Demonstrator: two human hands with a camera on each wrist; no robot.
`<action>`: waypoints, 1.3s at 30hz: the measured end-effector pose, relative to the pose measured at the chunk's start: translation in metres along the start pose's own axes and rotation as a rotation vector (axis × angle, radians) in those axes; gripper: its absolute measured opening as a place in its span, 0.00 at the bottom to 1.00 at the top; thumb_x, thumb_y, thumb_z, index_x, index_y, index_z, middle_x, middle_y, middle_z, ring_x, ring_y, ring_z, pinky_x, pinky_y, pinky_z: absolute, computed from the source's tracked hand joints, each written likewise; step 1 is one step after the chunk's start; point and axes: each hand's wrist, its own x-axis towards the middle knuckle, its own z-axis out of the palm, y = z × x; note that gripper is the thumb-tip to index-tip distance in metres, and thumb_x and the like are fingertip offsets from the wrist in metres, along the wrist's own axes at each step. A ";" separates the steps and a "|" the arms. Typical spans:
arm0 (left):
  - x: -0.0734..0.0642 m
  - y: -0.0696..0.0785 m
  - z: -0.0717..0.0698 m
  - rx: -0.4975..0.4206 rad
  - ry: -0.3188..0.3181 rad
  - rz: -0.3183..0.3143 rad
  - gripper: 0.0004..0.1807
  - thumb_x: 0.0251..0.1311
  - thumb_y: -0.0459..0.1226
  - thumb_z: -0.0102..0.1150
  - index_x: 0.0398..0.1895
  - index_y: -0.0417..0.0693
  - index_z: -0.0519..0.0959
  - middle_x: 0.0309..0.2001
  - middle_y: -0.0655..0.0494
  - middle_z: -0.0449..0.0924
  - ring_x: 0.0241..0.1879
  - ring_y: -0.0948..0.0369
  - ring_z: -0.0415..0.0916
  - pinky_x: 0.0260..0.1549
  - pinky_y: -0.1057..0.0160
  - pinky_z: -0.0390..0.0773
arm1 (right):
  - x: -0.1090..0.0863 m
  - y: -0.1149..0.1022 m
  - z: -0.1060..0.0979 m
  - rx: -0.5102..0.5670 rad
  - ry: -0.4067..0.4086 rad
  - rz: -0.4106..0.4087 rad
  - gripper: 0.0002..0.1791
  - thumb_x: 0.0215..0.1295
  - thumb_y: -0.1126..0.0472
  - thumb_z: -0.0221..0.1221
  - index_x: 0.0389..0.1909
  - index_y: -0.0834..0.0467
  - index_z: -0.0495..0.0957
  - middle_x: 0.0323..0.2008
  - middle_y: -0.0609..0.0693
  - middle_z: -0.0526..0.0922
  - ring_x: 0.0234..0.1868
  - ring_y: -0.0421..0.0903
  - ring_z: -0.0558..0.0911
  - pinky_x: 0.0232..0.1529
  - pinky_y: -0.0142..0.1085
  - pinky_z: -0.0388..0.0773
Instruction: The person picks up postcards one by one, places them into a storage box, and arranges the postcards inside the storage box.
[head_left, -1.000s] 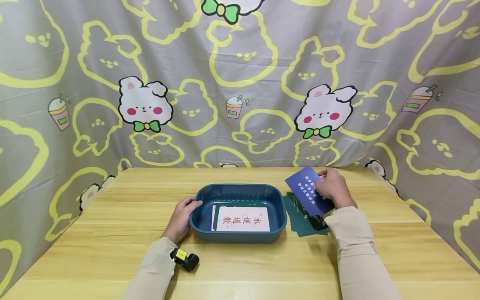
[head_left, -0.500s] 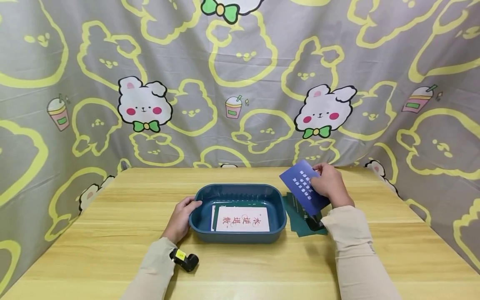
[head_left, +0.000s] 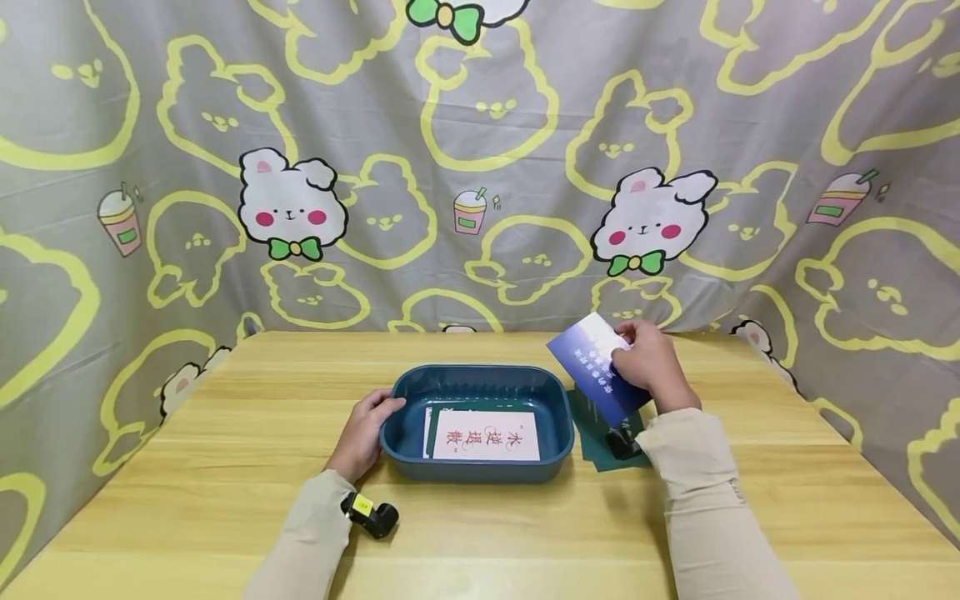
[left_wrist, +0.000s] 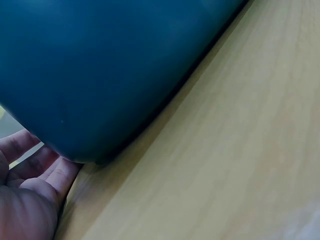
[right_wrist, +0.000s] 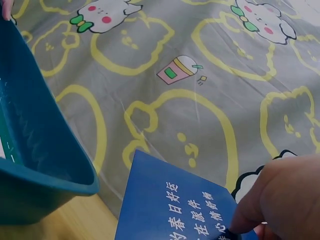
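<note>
My right hand (head_left: 651,364) pinches a blue card (head_left: 597,368) with white Chinese characters by its edge, thumb on the printed face. The card is tilted in the air, right of the teal plastic basin (head_left: 480,472). My left hand (head_left: 367,433) grips the basin's left end, thumb over the rim; in the left wrist view the fingers (left_wrist: 62,175) lie against the outer wall low near the table. Inside the basin a white card (head_left: 486,436) with red characters lies on top of other cards. Dark green cards (head_left: 600,450) lie on the table below the blue card, partly hidden by it.
The wooden table (head_left: 480,542) runs back to a grey curtain (head_left: 480,275) printed with yellow outlines and white rabbits. A black wrist camera (head_left: 372,515) sits on the left sleeve, and another black device (head_left: 622,443) hangs at the right wrist.
My right hand has carried the blue card a little left and up, nearer the basin, and the card now catches more light. The left hand and the basin keep their places.
</note>
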 end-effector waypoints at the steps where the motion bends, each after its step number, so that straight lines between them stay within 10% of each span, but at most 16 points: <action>1: 0.000 0.000 0.000 0.002 -0.001 -0.001 0.21 0.69 0.37 0.51 0.58 0.30 0.69 0.57 0.37 0.69 0.52 0.52 0.70 0.45 0.67 0.76 | 0.000 -0.001 0.001 0.003 -0.002 0.000 0.24 0.55 0.67 0.50 0.55 0.70 0.71 0.42 0.61 0.73 0.43 0.58 0.72 0.42 0.47 0.71; 39: 0.002 0.000 -0.002 0.007 -0.001 -0.026 0.21 0.69 0.39 0.50 0.59 0.34 0.70 0.59 0.40 0.70 0.52 0.52 0.70 0.48 0.63 0.76 | -0.003 -0.044 0.019 0.040 -0.041 -0.090 0.21 0.59 0.69 0.52 0.55 0.65 0.75 0.48 0.63 0.77 0.44 0.58 0.76 0.44 0.52 0.78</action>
